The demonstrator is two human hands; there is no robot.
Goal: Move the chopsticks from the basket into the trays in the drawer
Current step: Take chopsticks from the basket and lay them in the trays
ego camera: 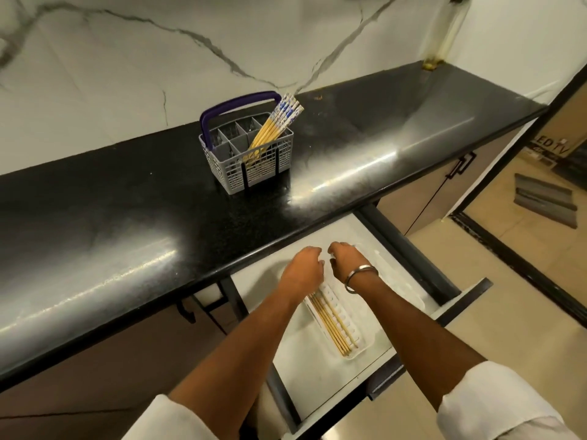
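A grey mesh basket [244,168] with a purple handle stands on the black counter. Several yellow chopsticks with blue-and-white tops [271,128] lean in its right front compartment. Below, the open drawer [286,360] holds a white tray [362,346] in which several yellow chopsticks [332,322] lie side by side. My left hand [301,269] hovers over the far end of those chopsticks with fingers curled downward. My right hand [347,260], a metal bangle on its wrist, is beside it over a second white tray [400,290]. What the fingers touch is hidden.
The black counter [127,223] runs along a marble wall and overhangs the drawer's back. The dark drawer rail [409,255] and front panel [470,300] stick out on the right. Cabinet doors and a tiled floor lie further right.
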